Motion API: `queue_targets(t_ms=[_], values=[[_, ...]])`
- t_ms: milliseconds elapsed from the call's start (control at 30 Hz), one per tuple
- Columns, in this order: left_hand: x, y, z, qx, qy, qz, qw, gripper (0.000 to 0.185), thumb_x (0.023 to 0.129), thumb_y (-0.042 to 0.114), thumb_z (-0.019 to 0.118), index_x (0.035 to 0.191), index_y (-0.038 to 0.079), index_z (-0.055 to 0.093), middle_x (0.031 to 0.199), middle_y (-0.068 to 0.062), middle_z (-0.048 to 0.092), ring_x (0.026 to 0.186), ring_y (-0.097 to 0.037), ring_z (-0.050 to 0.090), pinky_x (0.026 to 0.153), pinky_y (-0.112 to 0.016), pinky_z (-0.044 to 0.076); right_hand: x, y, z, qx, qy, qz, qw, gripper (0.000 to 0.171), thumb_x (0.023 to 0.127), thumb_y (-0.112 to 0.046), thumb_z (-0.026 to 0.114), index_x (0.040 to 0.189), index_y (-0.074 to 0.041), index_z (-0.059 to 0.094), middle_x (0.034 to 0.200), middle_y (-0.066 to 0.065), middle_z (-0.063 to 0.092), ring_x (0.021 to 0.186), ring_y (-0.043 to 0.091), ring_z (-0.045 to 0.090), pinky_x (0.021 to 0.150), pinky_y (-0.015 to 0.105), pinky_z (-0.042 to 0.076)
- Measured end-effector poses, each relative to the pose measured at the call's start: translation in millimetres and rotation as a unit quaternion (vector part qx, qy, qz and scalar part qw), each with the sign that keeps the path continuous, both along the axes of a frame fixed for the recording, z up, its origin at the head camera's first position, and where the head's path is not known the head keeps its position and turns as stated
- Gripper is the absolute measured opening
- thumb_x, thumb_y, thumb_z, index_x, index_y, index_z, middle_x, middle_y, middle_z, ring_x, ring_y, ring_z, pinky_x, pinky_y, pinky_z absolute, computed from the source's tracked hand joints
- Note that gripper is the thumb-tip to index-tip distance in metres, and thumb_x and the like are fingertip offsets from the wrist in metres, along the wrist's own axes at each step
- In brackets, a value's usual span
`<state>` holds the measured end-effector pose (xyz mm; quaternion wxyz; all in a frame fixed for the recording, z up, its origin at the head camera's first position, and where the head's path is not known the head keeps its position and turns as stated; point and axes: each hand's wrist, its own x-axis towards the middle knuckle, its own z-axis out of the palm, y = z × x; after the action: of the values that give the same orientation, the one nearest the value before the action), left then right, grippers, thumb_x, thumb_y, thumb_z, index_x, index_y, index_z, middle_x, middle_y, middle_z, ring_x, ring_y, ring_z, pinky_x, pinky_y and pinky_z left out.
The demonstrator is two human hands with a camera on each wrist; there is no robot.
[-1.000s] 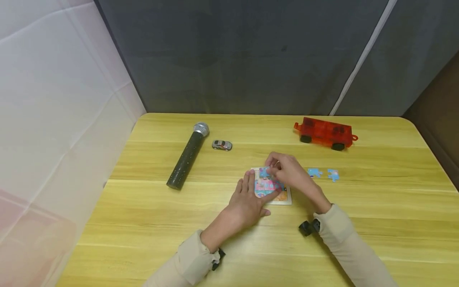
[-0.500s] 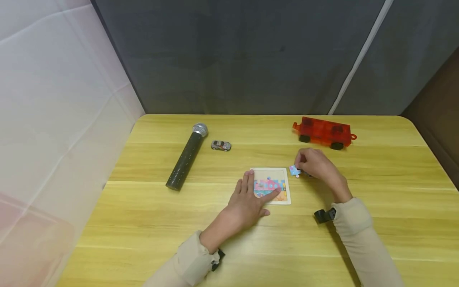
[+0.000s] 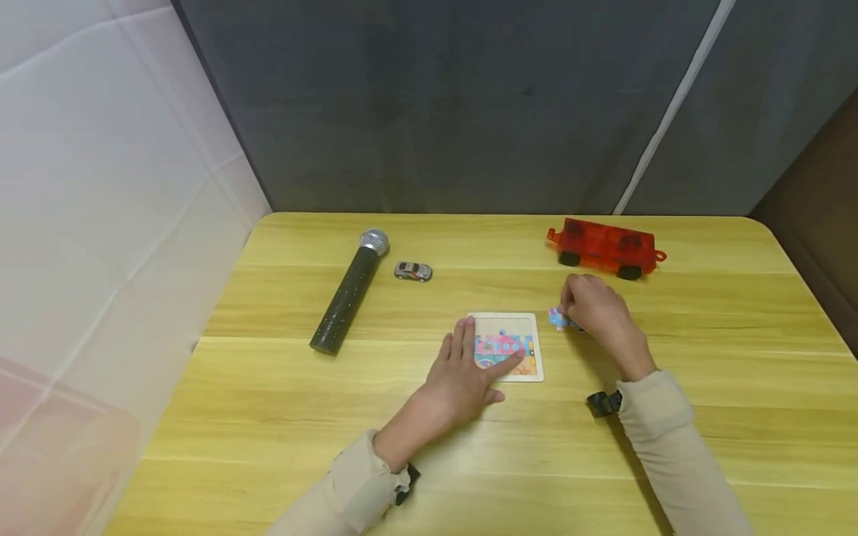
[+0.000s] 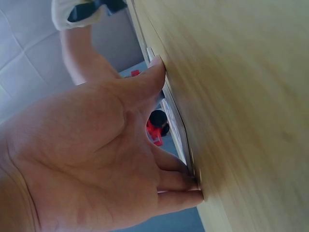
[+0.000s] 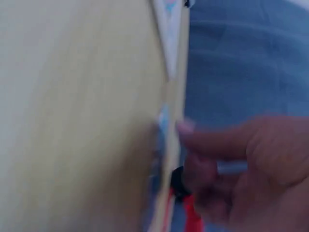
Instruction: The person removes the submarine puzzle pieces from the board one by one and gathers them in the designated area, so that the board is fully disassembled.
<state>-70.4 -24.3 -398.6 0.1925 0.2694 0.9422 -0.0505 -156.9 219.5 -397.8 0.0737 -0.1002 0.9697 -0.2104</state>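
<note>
Fingers [image 3: 508, 363] lie straight on the puzzle [image 3: 493, 346] (left hand [image 3: 461, 380]); grip of right hand [image 3: 599, 305] unclear.

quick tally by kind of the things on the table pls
Microphone: 1
Toy vehicles: 2 (gray car, red wagon)
Puzzle tray with its fitted pieces: 1
Loose puzzle pieces: at least 1, exact count unclear beside the right hand
Total: at least 5

Microphone [image 3: 346, 301], car [image 3: 412, 272], wagon [image 3: 605, 246], puzzle [image 3: 494, 345] on wood-grain table [image 3: 268, 402]
</note>
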Motion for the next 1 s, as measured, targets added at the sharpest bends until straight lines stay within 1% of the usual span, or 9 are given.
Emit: queue_targets(t_ms=[100,200,267,367,467,633,733,867,1000], values=[[0.1,0,-0.9,0.004,-0.008,0.003,1.0,0.065,0.114,0.056,0.046,0.172,0.055,0.019,0.178,-0.037,0.01,0.17,-0.046,0.011,0.136,-0.052,0.025,9.9,-8,2.3,-0.031,0.027,0.073,0.997,0.015,0.098,-0.007,0.082,0.098,0.0,0.069,0.095,0.015,0.066,0.085,0.027,0.061,0.074,0.043,0.055],[0.3,-1,-1.8,0.011,-0.014,0.006,0.9998,0.065,0.114,0.056,0.047,0.172,0.055,0.02,0.178,-0.037,0.01,0.17,-0.046,0.01,0.136,-0.052,0.024,26.0,-16,1.9,-0.051,0.041,0.156,0.986,0.023,0.095,-0.01,0.086,0.108,0.0,0.069,0.096,0.011,0.061,0.082,0.021,0.058,0.072,0.035,0.054],[0.0,-1,-2.0,0.013,-0.014,0.008,0.9998,0.064,0.114,0.056,0.047,0.172,0.055,0.02,0.178,-0.037,0.009,0.17,-0.046,0.009,0.136,-0.052,0.024,35.9,-22,-0.5,-0.045,0.042,0.176,0.982,0.027,0.093,-0.01,0.087,0.109,-0.002,0.067,0.097,0.008,0.057,0.079,0.017,0.056,0.067,0.03,0.052],[0.6,0,-1.5,0.007,-0.007,0.01,0.9999,0.064,0.114,0.056,0.047,0.172,0.055,0.02,0.178,-0.036,0.01,0.17,-0.046,0.009,0.136,-0.052,0.024,45.5,-28,-3.2,-0.025,0.04,0.163,0.985,0.025,0.094,-0.01,0.086,0.105,-0.005,0.064,0.097,0.006,0.051,0.075,0.014,0.052,0.06,0.026,0.047],[5.4,2,0.3,-0.011,0.004,0.004,0.9999,0.067,0.113,0.057,0.047,0.173,0.054,0.017,0.179,-0.035,0.01,0.17,-0.044,0.009,0.136,-0.051,0.024,48.3,-31,-5.0,-0.016,0.036,0.145,0.989,0.022,0.097,-0.006,0.083,0.101,-0.006,0.062,0.096,0.006,0.05,0.074,0.015,0.052,0.058,0.026,0.046],[20.3,8,6.1,-0.073,0.029,-0.033,0.9963,0.076,0.111,0.065,0.043,0.176,0.045,0.011,0.183,-0.023,0.009,0.172,-0.037,0.01,0.137,-0.049,0.025,47.5,-33,-6.0,-0.012,0.025,0.142,0.99,0.022,0.098,-0.002,0.081,0.101,-0.006,0.06,0.097,0.008,0.053,0.075,0.017,0.053,0.059,0.027,0.048],[24.4,10,7.7,-0.097,0.04,-0.048,0.9933,0.079,0.11,0.068,0.042,0.177,0.041,0.01,0.184,-0.019,0.011,0.172,-0.035,0.012,0.136,-0.048,0.026,46.2,-33,-7.4,-0.017,0.026,0.142,0.989,0.025,0.096,-0.002,0.083,0.101,-0.006,0.058,0.097,0.008,0.054,0.076,0.018,0.053,0.061,0.028,0.049],[23.8,11,7.0,-0.096,0.043,-0.047,0.9933,0.078,0.11,0.067,0.043,0.177,0.042,0.011,0.184,-0.018,0.013,0.172,-0.035,0.013,0.136,-0.049,0.028,45.1,-33,-8.0,-0.019,0.044,0.145,0.988,0.029,0.094,0.0,0.085,0.098,-0.007,0.057,0.093,0.006,0.057,0.077,0.018,0.054,0.062,0.03,0.05],[23.6,11,5.8,-0.088,0.038,-0.045,0.9943,0.077,0.111,0.065,0.044,0.177,0.041,0.012,0.184,-0.019,0.013,0.172,-0.035,0.013,0.136,-0.05,0.028,42.6,-34,-5.6,-0.027,0.048,0.143,0.988,0.027,0.094,0.003,0.083,0.092,-0.009,0.059,0.081,0.0,0.063,0.071,0.013,0.056,0.062,0.029,0.049]])
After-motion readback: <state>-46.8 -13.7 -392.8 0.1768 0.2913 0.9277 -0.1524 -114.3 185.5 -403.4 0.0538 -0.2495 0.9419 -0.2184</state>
